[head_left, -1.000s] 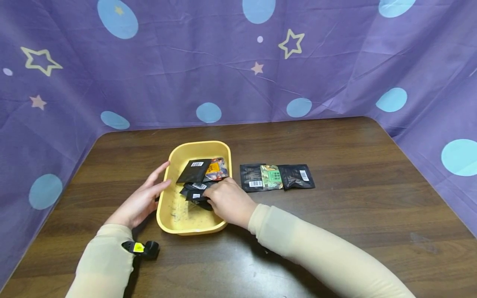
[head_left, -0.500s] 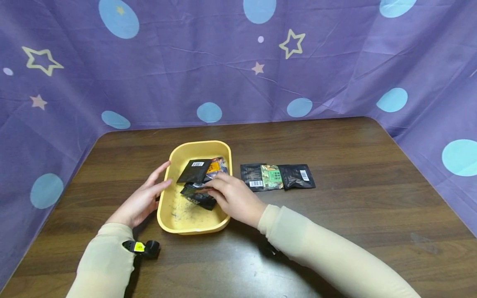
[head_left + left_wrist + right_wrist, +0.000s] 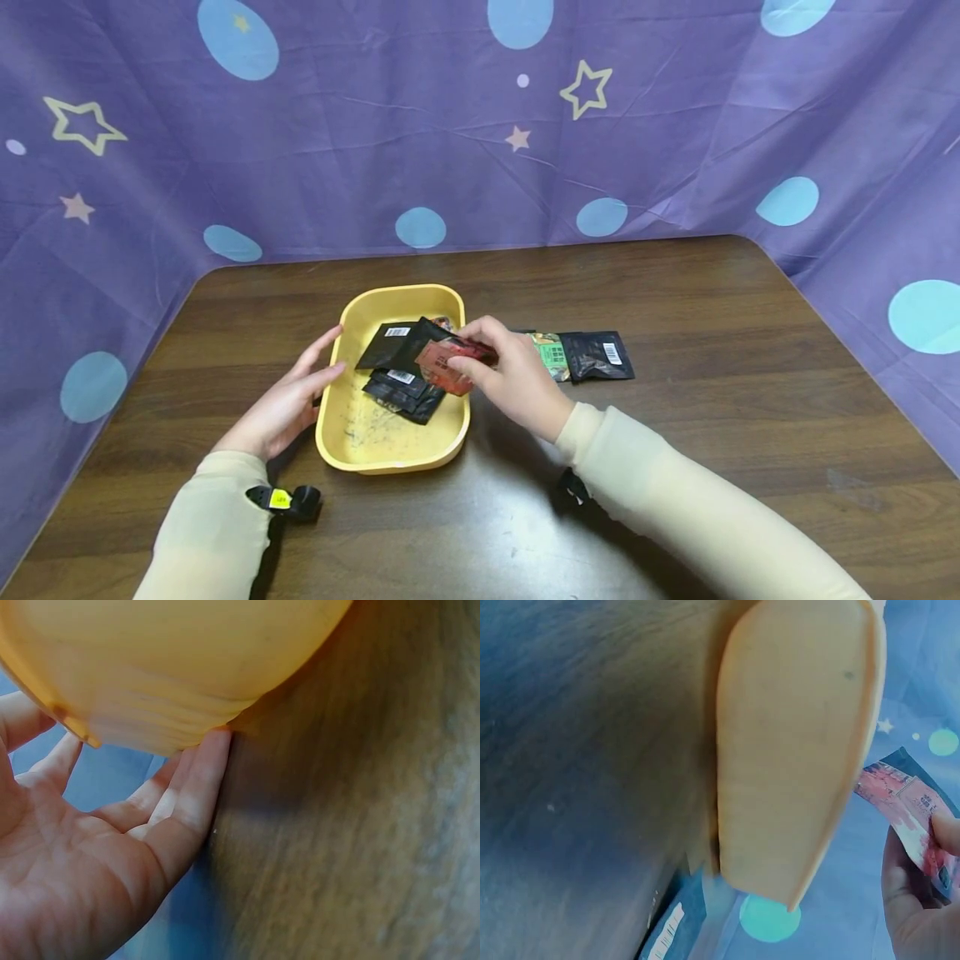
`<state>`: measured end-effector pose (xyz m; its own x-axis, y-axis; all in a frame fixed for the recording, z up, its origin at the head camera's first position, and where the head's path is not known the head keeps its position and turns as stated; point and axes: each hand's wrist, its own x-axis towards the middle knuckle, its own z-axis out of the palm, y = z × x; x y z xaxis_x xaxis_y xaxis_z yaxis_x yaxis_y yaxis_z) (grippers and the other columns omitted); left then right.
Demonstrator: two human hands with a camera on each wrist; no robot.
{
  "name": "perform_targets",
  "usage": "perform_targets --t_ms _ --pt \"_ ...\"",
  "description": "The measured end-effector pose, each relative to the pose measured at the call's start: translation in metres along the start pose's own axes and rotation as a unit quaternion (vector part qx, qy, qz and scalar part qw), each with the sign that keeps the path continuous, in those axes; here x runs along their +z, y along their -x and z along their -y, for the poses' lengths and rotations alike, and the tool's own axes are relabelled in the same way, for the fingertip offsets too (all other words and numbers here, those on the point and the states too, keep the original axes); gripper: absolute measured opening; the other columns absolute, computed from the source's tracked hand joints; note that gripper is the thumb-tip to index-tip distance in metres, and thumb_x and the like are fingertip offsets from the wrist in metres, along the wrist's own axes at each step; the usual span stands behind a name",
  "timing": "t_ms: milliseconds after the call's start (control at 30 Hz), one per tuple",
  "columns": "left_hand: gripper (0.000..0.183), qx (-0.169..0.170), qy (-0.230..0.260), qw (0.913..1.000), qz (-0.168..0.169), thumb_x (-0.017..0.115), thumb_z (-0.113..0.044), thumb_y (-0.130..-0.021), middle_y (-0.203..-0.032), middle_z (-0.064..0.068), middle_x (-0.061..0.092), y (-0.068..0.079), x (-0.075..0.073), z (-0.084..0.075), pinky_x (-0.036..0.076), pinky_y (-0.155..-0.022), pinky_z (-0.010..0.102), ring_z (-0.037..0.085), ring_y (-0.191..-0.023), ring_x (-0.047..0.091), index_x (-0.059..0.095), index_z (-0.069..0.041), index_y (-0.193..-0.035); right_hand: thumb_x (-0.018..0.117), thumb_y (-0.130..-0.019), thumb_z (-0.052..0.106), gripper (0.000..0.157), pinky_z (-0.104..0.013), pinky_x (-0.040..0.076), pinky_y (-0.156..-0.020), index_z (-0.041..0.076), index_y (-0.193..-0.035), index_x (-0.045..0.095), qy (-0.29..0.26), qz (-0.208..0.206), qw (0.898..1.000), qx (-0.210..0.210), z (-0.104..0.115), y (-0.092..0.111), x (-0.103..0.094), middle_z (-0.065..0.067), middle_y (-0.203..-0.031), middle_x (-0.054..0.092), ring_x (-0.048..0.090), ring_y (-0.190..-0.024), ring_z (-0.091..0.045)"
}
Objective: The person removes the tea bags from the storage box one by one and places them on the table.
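Red packet (image 3: pixel 441 362) pinched in right hand (image 3: pixel 521 387), over right rim of tub (image 3: pixel 386 446). Left hand (image 3: pixel 281 400), fingers spread, touches tub's left side. Packet row (image 3: pixel 553 354) right of tub, gap between.

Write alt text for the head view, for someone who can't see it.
A right hand holds a red packet over a yellow bin of dark packets; the left hand touches the bin's side. More packets lie on the table to the right.

left hand (image 3: pixel 283 402) loose — right hand (image 3: pixel 519 385) curled
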<state>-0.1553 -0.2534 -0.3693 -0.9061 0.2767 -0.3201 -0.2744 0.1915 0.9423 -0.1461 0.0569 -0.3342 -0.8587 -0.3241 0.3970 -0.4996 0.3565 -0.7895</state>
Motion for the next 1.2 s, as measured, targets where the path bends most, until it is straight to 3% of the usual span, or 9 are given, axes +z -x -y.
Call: perform_targets --t_ms 233,600,700,933,1200 --pt "0.069 0.003 -0.002 1.0000 0.002 0.045 -0.039 -0.105 -0.164 0.016 0.006 0.000 0.000 0.001 0.044 -0.099 0.043 0.024 -0.137 0.034 0.002 -0.042 -0.158 0.075 -0.086 0.004 0.025 -0.026 0.055 -0.075 -0.001 -0.106 0.062 -0.070 -0.014 0.997 0.037 0.001 0.000 -0.011 -0.016 -0.103 0.075 0.068 -0.086 -0.020" --pt "0.069 0.000 0.001 1.0000 -0.001 0.043 -0.037 -0.106 -0.165 0.015 0.004 -0.001 0.000 0.001 0.042 -0.101 0.046 0.037 -0.145 0.022 0.000 -0.041 -0.158 0.075 -0.085 0.002 0.027 -0.022 0.053 -0.071 -0.001 -0.111 0.069 -0.099 -0.034 0.990 0.092 -0.007 0.000 -0.030 -0.018 -0.101 0.072 0.063 -0.079 -0.011" --pt "0.069 -0.001 -0.001 1.0000 -0.001 0.044 -0.038 -0.105 -0.164 0.015 0.005 -0.001 0.000 0.001 0.043 -0.099 0.044 0.034 -0.143 0.026 0.000 -0.041 -0.158 0.073 -0.086 0.002 0.027 -0.023 0.051 -0.073 -0.002 -0.113 0.069 -0.097 -0.032 0.990 0.100 -0.011 0.001 -0.036 -0.018 -0.102 0.071 0.061 -0.081 -0.011" --pt "0.069 0.000 -0.003 1.0000 0.002 0.044 -0.040 -0.105 -0.164 0.014 0.009 0.000 -0.001 0.001 0.043 -0.098 0.040 0.014 -0.130 0.040 0.001 -0.042 -0.158 0.068 -0.088 0.000 0.032 -0.022 0.049 -0.072 -0.001 -0.120 0.067 -0.097 -0.022 0.986 0.132 -0.028 0.007 -0.048 -0.020 -0.103 0.069 0.059 -0.083 -0.014" --pt "0.069 -0.002 -0.006 1.0000 0.001 0.045 -0.041 -0.105 -0.164 0.014 0.008 0.000 0.000 0.001 0.042 -0.098 0.040 0.015 -0.130 0.040 0.002 -0.043 -0.158 0.068 -0.087 -0.003 0.034 -0.021 0.051 -0.061 -0.007 -0.119 0.058 -0.112 -0.045 0.975 0.184 -0.045 0.012 -0.062 -0.022 -0.100 0.069 0.058 -0.073 -0.007"
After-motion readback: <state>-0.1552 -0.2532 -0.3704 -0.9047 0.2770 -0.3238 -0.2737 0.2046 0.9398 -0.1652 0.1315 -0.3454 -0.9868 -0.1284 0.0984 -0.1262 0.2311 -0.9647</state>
